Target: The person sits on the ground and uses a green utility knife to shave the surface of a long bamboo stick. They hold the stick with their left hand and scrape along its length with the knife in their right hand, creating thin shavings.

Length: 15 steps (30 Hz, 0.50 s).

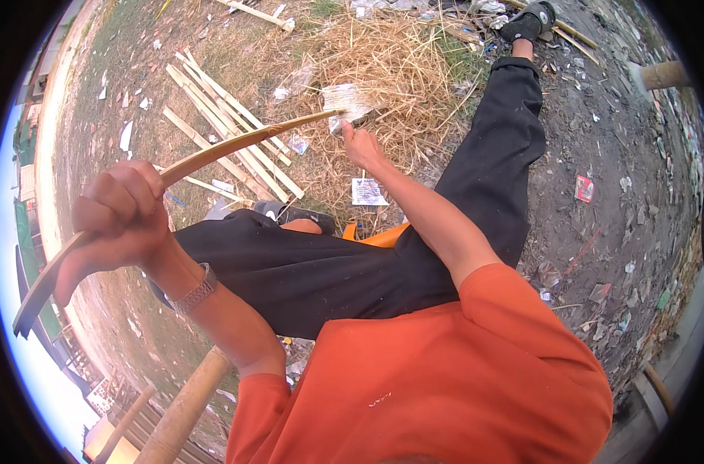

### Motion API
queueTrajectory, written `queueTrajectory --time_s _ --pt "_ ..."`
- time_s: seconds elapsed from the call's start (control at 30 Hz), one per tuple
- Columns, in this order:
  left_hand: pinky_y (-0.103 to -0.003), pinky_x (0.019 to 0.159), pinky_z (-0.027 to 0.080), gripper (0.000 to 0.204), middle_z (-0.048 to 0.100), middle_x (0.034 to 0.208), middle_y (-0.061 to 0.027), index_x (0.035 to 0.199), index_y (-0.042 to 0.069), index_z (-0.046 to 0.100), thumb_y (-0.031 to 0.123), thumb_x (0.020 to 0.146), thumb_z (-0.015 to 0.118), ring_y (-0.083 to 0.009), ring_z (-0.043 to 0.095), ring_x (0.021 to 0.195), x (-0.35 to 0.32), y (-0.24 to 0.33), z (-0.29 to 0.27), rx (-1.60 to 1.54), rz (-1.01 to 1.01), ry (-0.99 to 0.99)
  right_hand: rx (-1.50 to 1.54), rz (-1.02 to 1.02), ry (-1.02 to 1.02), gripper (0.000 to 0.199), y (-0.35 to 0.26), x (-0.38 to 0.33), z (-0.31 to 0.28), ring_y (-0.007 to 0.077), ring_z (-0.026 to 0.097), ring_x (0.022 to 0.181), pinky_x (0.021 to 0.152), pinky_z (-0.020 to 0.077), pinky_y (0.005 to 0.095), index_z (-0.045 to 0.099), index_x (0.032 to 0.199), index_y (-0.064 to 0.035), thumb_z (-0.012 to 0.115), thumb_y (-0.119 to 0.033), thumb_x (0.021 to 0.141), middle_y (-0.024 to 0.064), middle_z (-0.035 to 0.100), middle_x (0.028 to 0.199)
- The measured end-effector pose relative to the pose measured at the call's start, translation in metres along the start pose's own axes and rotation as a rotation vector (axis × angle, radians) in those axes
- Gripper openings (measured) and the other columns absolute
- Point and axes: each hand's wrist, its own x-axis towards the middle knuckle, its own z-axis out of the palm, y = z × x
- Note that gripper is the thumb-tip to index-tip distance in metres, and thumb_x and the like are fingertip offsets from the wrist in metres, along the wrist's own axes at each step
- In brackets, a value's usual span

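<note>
A long bamboo strip slants up from the lower left toward the middle of the head view, looking bowed. My left hand is wrapped round its near part, and the near end sticks out below my fist. My right hand is closed at the strip's far tip, which it seems to pinch; its fingers are partly hidden. Behind that tip lies a crumpled whitish sheet. Several split bamboo strips rest on the ground beyond my left hand.
My legs in black trousers spread over the ground. A straw heap lies ahead. Something orange shows between my legs. Bamboo poles stand at lower left, and another pole juts in at right. Litter dots the dirt.
</note>
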Motion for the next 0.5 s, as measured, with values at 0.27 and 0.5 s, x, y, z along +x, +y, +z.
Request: queueTrajectory --time_s 0.27,0.5 --pt "-0.026 0.046 0.025 0.072 0.017 0.049 0.0048 0.055 0.016 0.024 0.087 0.06 0.036 -0.0091 0.019 0.041 0.009 -0.003 0.003 0.001 -0.011 -0.056 -0.048 0.116 0.073 0.074 0.026 0.033 0.013 0.0473 0.055 0.101 0.09 0.0425 0.0497 0.063 0.098 0.0088 0.024 -0.055 0.093 0.0341 0.058 0.1" --pt "-0.027 0.047 0.024 0.073 0.018 0.049 0.0044 0.055 0.016 0.022 0.087 0.059 0.036 -0.0097 0.019 0.041 0.001 0.006 -0.016 0.035 -0.015 0.048 -0.202 0.178 0.074 0.069 0.03 0.03 0.012 0.0398 0.058 0.101 0.088 0.0456 0.0486 0.064 0.1 0.0046 0.025 -0.052 0.094 0.0293 0.059 0.107"
